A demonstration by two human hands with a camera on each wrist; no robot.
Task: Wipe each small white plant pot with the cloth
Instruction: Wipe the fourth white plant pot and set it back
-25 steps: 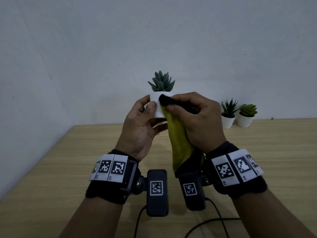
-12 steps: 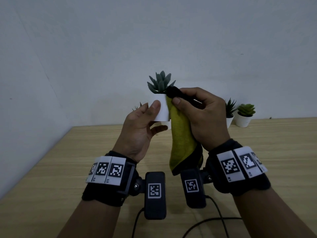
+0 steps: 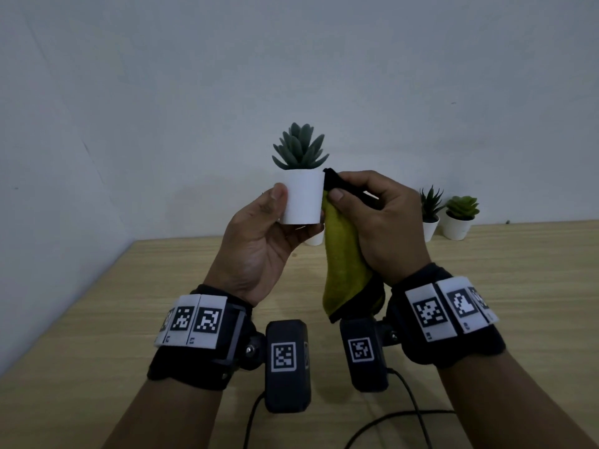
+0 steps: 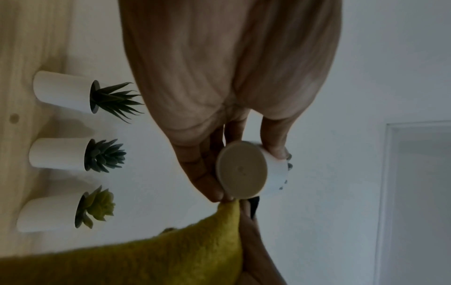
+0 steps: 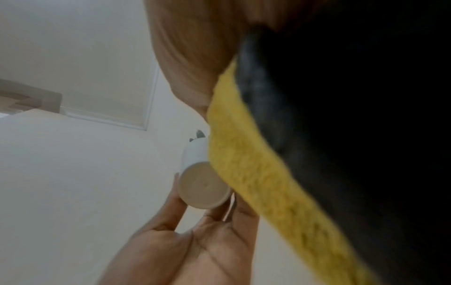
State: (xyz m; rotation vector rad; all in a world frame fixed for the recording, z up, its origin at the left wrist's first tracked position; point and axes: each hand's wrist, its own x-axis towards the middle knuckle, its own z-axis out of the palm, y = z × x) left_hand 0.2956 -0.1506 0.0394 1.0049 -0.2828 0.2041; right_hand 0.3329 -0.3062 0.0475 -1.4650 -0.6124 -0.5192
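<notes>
The left hand is gripping a white pot holding a grey-green succulent; at its 3 o'clock, the right hand is pinching the yellow cloth.

A wooden table is set against a pale wall. A black cable is laid across the near part of the table.

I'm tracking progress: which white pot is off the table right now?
The pot with the grey-green plant, held up by the left hand; the right hand presses the cloth against it.
</notes>
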